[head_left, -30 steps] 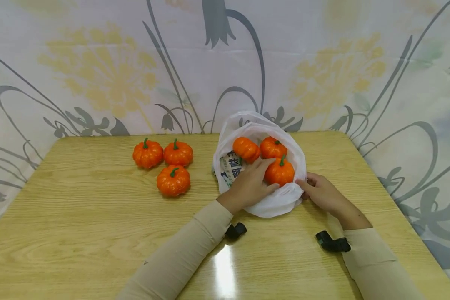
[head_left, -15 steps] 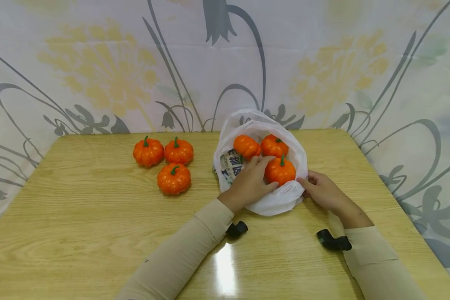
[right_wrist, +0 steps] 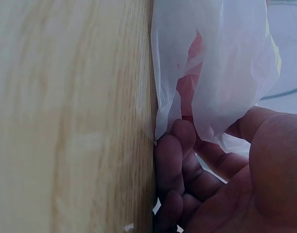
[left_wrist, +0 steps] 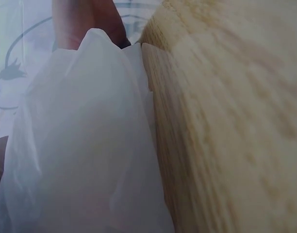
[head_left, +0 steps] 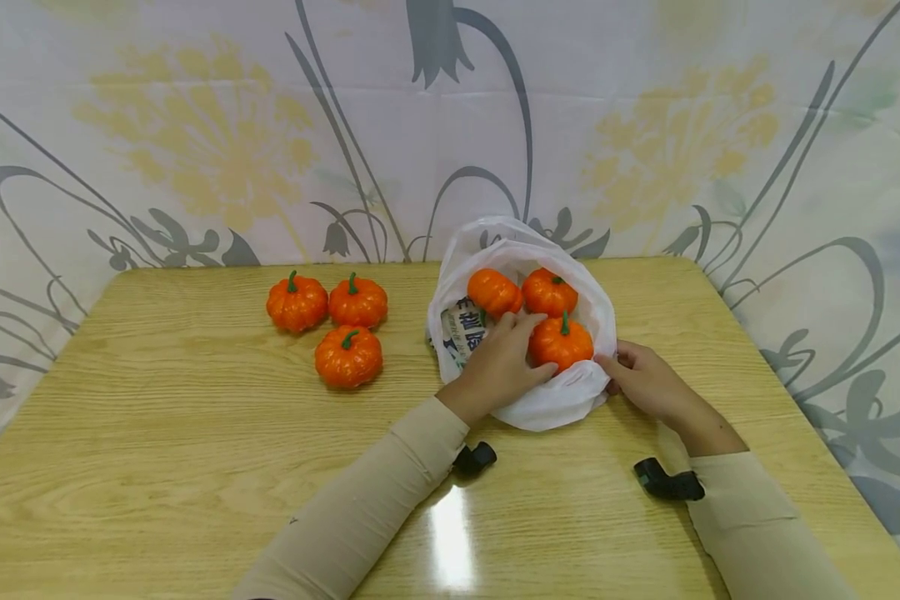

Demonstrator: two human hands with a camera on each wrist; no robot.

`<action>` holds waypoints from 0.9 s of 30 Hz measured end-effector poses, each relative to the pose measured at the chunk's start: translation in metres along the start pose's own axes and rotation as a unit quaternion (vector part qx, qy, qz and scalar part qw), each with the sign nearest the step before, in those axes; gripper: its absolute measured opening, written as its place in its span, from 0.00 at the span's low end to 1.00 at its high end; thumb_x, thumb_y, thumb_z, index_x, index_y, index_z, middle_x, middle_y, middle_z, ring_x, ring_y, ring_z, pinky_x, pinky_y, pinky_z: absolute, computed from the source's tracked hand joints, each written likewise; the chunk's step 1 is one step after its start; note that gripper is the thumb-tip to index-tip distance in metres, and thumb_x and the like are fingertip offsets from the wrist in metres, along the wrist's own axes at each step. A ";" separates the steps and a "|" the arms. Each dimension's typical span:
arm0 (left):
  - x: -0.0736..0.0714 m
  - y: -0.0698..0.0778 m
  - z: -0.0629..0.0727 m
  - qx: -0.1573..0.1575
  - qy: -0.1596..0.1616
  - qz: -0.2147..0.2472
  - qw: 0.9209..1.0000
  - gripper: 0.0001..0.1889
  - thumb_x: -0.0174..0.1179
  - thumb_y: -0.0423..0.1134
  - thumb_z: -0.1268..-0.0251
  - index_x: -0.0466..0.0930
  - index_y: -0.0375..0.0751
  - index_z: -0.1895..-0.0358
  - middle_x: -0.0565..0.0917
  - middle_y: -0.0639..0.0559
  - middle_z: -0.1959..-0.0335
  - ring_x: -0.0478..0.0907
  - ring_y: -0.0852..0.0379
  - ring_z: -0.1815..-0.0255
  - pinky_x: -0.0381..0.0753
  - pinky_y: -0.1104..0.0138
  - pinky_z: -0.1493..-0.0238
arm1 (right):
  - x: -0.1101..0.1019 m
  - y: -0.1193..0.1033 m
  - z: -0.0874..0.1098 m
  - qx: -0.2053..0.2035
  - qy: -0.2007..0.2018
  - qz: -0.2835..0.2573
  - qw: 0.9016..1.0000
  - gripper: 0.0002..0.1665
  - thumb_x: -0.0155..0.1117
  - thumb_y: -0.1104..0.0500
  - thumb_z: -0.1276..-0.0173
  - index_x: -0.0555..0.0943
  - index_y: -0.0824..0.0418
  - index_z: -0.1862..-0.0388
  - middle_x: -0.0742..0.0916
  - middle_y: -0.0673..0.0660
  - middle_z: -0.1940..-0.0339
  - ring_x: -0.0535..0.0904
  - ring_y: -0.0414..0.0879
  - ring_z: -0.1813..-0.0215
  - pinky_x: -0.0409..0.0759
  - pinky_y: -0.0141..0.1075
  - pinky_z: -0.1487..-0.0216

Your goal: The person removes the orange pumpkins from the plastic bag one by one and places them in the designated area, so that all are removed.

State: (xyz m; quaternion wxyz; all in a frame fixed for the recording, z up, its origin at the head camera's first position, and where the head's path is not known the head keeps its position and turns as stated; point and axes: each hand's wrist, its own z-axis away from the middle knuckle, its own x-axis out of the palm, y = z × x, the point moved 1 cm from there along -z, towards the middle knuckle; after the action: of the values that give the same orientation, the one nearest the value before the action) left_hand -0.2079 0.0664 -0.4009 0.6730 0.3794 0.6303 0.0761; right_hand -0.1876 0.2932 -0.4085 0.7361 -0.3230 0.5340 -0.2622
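A white plastic bag lies with its mouth wide open at the back of the table, holding 3 small orange pumpkins with green stems. My left hand reaches inside, its fingers and thumb around the left side of the front pumpkin. Behind that one sit a tipped pumpkin and another pumpkin. On the bag's right side my right hand pinches the rim. The right wrist view shows its fingers curled at the plastic. In the left wrist view, the bag wall hides most of the left hand.
To the left stand 3 more pumpkins: a back-left one, a back-right one and a front one. They rest on the wooden table. A flower-patterned cloth hangs right behind the table's back edge.
Hands, bag and pumpkins keep the same arrangement. The head view has shifted only slightly.
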 end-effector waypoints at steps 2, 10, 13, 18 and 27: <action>0.000 0.000 0.000 0.000 -0.001 -0.003 1.000 0.36 0.69 0.51 0.38 0.68 0.48 0.28 0.73 0.46 0.38 0.72 0.50 0.37 0.74 0.59 0.32 | 0.000 0.000 0.000 0.001 0.000 0.002 1.000 0.27 0.48 0.48 0.19 0.73 0.69 0.36 0.85 0.55 0.64 0.79 0.42 0.64 0.79 0.30 0.61; 0.002 -0.002 0.000 0.001 -0.003 -0.011 1.000 0.36 0.69 0.53 0.39 0.68 0.50 0.29 0.72 0.47 0.37 0.71 0.50 0.37 0.75 0.59 0.33 | 0.000 -0.003 0.001 0.002 0.001 0.002 1.000 0.26 0.48 0.49 0.19 0.73 0.70 0.37 0.84 0.55 0.65 0.79 0.42 0.64 0.79 0.30 0.61; 0.003 -0.003 0.000 0.001 0.000 -0.010 1.000 0.35 0.70 0.54 0.39 0.69 0.50 0.30 0.72 0.47 0.37 0.70 0.50 0.36 0.75 0.58 0.33 | 0.001 -0.003 0.001 0.002 0.000 0.001 1.000 0.26 0.48 0.49 0.19 0.73 0.69 0.37 0.84 0.54 0.66 0.79 0.42 0.64 0.79 0.30 0.61; 0.003 -0.004 0.000 0.003 0.004 -0.008 1.000 0.34 0.70 0.55 0.40 0.70 0.50 0.33 0.72 0.48 0.38 0.70 0.50 0.36 0.76 0.58 0.34 | 0.001 -0.001 0.000 0.004 -0.001 0.000 1.000 0.26 0.48 0.48 0.19 0.73 0.68 0.37 0.83 0.53 0.66 0.78 0.42 0.64 0.78 0.30 0.62; 0.003 -0.003 0.000 -0.004 0.000 0.019 1.000 0.35 0.73 0.53 0.43 0.67 0.48 0.36 0.75 0.51 0.38 0.73 0.53 0.36 0.76 0.58 0.35 | 0.002 -0.001 0.000 0.002 -0.001 -0.004 1.000 0.27 0.49 0.49 0.19 0.72 0.69 0.36 0.84 0.54 0.64 0.78 0.41 0.64 0.79 0.30 0.62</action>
State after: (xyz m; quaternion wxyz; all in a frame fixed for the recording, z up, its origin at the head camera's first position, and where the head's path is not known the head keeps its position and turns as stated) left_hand -0.2081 0.0662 -0.4048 0.6731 0.3889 0.6224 0.0913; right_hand -0.1872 0.2915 -0.4088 0.7360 -0.3241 0.5316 -0.2657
